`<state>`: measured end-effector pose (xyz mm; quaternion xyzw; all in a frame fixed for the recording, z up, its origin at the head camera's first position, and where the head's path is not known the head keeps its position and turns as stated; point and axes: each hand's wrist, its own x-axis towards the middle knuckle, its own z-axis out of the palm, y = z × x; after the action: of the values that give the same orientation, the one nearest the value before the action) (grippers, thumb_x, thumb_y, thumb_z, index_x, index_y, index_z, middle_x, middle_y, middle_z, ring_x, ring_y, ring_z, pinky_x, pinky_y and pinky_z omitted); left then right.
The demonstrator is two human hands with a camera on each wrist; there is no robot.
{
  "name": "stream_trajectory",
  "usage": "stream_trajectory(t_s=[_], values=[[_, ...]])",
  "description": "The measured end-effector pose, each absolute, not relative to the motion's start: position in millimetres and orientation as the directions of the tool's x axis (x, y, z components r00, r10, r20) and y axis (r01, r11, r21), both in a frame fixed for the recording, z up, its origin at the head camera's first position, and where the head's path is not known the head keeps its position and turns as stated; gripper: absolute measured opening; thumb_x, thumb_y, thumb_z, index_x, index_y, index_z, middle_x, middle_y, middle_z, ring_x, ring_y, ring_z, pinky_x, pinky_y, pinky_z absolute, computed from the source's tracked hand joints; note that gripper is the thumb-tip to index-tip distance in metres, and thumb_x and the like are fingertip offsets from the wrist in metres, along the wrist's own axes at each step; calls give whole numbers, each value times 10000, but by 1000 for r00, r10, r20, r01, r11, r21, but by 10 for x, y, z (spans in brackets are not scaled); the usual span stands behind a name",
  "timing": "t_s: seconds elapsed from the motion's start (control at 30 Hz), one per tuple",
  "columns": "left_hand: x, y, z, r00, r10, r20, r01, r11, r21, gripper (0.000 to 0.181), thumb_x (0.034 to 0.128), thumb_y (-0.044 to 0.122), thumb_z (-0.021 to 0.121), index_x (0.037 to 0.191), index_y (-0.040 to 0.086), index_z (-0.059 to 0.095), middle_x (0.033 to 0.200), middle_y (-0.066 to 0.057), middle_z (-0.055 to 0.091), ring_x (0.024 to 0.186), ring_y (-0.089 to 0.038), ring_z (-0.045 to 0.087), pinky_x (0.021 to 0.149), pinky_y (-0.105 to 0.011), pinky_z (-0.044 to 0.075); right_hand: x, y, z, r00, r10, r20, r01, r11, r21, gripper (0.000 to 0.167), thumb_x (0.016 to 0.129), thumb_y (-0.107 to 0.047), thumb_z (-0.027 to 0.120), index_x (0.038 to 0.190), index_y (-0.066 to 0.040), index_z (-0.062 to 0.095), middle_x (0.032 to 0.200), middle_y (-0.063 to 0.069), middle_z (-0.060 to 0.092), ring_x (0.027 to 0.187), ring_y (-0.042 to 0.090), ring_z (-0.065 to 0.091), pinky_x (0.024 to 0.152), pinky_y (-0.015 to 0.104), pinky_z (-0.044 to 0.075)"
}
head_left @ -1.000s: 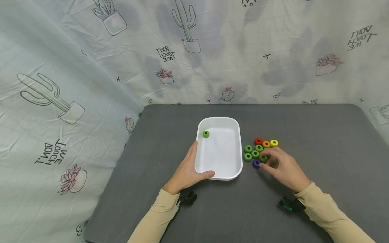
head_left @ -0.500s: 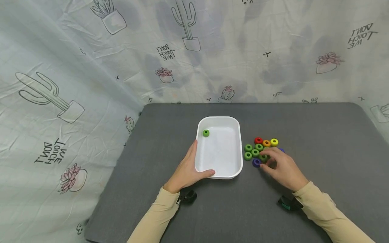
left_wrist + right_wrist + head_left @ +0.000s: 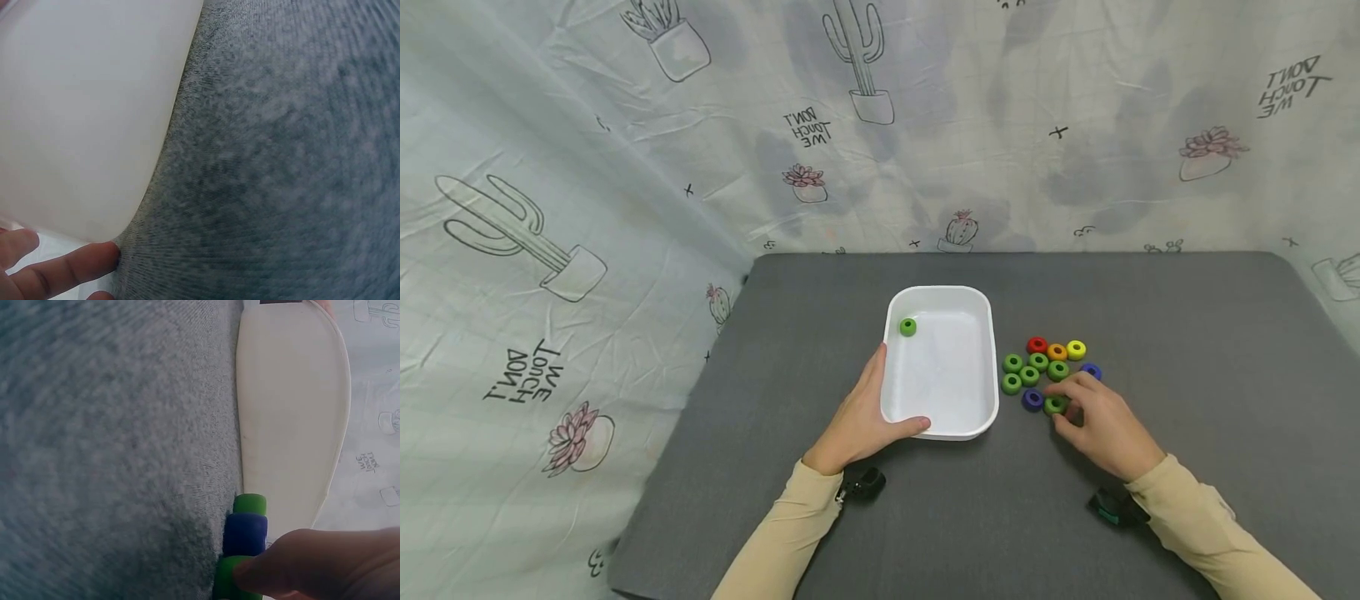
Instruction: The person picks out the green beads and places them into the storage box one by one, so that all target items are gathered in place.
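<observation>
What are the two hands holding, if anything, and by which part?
The left hand grips the tray at its near left corner; the right hand pinches a green ring by its outer side.

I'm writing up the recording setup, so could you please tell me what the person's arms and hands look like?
The left sleeve and right sleeve are long and pale yellow-beige, ending at the wrists. The left hand and right hand wear no gloves. A black left wrist device and a black right wrist device show; the right one has a green patch.
</observation>
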<state>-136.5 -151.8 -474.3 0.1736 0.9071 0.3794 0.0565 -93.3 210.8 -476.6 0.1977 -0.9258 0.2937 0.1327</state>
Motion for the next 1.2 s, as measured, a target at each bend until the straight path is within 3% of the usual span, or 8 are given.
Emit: stream_trajectory(t_s=[0.57,1.2], values=[[-1364,-1507,-4727,-934,358,21,265,650,712,1299,793,673,801,1686,255,-45,1748,101,37,1548,-201,306,1180,-499,390,-942,2110,-4760,-875,-271,402,-459,729,-509,332,737,34,849,1027,-94,748,950,-4,638,731,94,628,619,269,511],[-1346,-1506,-4711,-939,343,9,247,657,713,1297,790,680,798,1693,226,-15,1752,90,59,1541,-225,328,1173,-503,398,-1135,1953,-4462,-869,-268,417,-472,700,-535,289,783,3,835,1027,-123,747,912,-58,608,733,96,577,620,256,499]])
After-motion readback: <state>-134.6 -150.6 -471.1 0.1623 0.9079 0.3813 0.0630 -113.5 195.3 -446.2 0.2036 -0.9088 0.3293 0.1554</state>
